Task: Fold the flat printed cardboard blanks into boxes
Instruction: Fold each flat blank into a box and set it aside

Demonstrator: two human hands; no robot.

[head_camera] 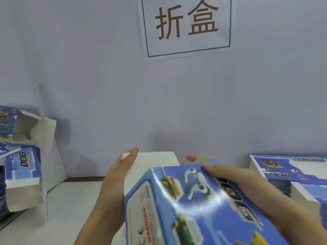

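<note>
Thin glossy card, the box looked light, easily creased; left hand lay flat-fingered against its white flap, right hand gripped the top.

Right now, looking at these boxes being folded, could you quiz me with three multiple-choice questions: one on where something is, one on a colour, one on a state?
1. Where is the stack of flat blanks?
A. right of the hands
B. on the wall
C. under the sign

2. What colour is the lettering on the wall sign?
A. green
B. brown
C. white

3. How is the far end of the held box?
A. taped shut
B. crushed
C. open, white flap up

Answers: 1 A, the stack lies at the right edge. 2 B, brown characters on white paper. 3 C, the left hand lies against the raised flap; the right hand grips the top.
</note>
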